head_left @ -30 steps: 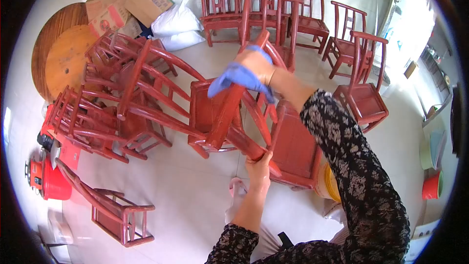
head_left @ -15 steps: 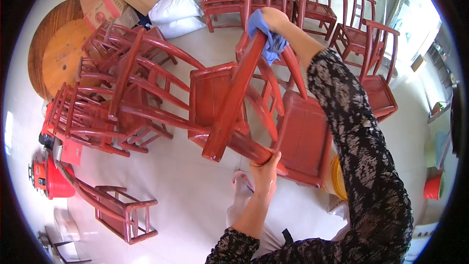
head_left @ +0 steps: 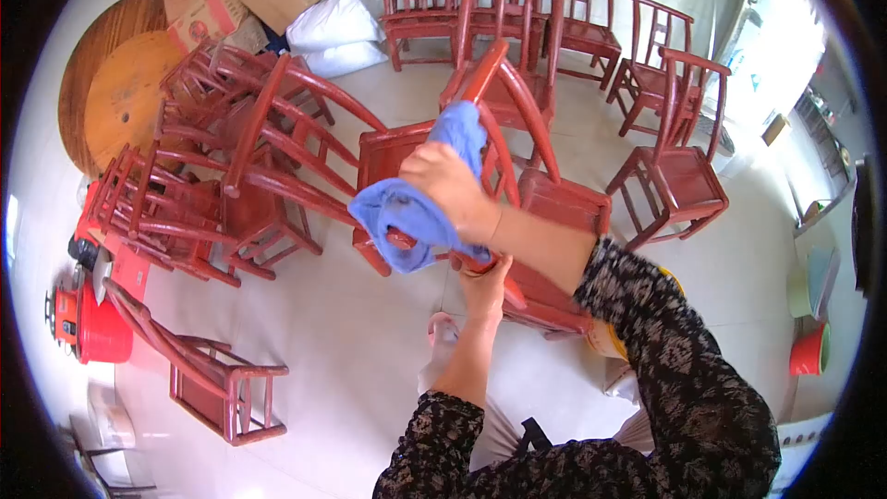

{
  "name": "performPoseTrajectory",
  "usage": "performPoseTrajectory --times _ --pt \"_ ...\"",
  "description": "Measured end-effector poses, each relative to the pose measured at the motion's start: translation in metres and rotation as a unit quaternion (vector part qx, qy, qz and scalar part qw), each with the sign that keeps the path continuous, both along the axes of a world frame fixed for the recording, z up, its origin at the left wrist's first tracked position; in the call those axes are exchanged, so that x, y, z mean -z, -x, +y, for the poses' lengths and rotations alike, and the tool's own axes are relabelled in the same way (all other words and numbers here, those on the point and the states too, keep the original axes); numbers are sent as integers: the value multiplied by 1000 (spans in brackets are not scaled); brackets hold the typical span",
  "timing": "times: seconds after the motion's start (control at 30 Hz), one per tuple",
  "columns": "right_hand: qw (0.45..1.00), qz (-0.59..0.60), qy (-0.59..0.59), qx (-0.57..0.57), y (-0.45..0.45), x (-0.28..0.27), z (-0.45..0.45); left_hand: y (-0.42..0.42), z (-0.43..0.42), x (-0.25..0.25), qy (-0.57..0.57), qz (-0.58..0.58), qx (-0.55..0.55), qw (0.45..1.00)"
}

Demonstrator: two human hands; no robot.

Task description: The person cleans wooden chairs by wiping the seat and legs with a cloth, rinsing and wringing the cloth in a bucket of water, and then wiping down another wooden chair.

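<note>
Blue cloth (head_left: 393, 217) has shifted from the far end of the top rail (head_left: 487, 72) of a red wooden chair (head_left: 529, 111) to its middle and near portion. Half a second ago, the fabric was bunched over the far tip; that tip is now uncovered. The change corresponds to a stroke along the rail, directed toward the person; this reads as one wiping pass, judged from the cloth's position. Whether the surface is clean cannot be determined.

Chair location: directly in front of the person, its back nearest the camera, between a cluster of red chairs (head_left: 263, 212) on the left and a row of chairs (head_left: 587, 32) beyond.

Right hand (head_left: 448, 189): clenched over the cloth, pressing it around the rail. The fingers are curled, the knuckles face up, and loose fabric hangs on the near side. The right forearm (head_left: 545, 240) crosses from the right, elbow bent outward.

Left hand (head_left: 485, 286): grasping the chair frame near the rail's close end, in much the same place as before. The left forearm (head_left: 459, 351) reaches forward from below, and the wrist sits just beneath the cloth.
</note>
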State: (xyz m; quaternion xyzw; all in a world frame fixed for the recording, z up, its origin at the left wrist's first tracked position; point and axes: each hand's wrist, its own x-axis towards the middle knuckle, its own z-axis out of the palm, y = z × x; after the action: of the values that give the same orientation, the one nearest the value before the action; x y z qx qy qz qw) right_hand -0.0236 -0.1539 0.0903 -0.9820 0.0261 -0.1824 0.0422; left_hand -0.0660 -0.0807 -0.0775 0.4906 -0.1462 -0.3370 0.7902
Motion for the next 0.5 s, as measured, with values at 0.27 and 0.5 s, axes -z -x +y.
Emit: performPoseTrajectory --times 0.27,0.5 --pt "968 -199 -97 121 36 77 47 -6 26 49 -62 -110 131 983" --pt "965 -185 -132 132 48 90 45 -5 41 9 -34 -19 184 982"
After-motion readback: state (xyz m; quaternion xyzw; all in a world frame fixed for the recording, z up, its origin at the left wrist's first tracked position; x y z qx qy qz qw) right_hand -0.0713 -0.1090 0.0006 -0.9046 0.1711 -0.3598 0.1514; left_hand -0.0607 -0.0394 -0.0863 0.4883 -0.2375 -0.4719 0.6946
